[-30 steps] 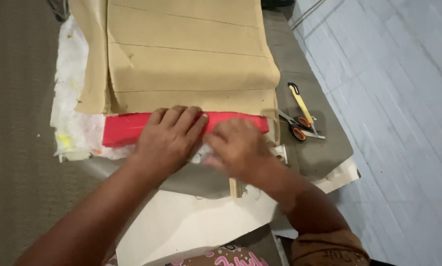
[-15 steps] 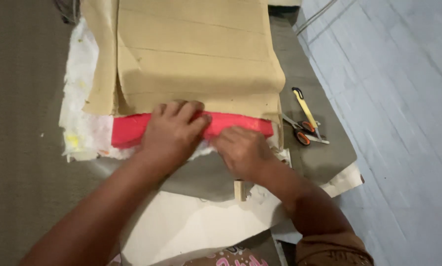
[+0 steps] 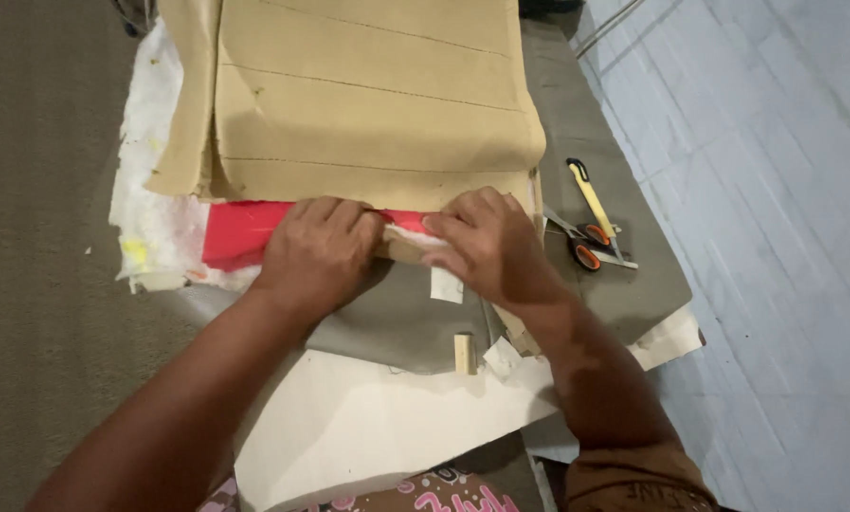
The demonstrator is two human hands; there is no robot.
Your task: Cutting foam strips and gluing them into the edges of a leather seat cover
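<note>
Big tan cardboard panel fills the upper middle; the red strip pokes out under its lower edge. Both hands, left and right, press flat and open (nothing gripped), smoothing it down; next wants even pressure, I'd guess.

Just to the right of my right hand lie scissors with orange handles. A yellow cutter sits beside them, a little farther from me. Under both spreads grey fabric. Near that hand's wrist, on my side, is a small white tag, and nearer to me stands a short wooden block. Below both wrists lies a large white paper sheet. Left of my left hand is stained white wadding, then grey carpet. Far right is a pale tiled floor.
</note>
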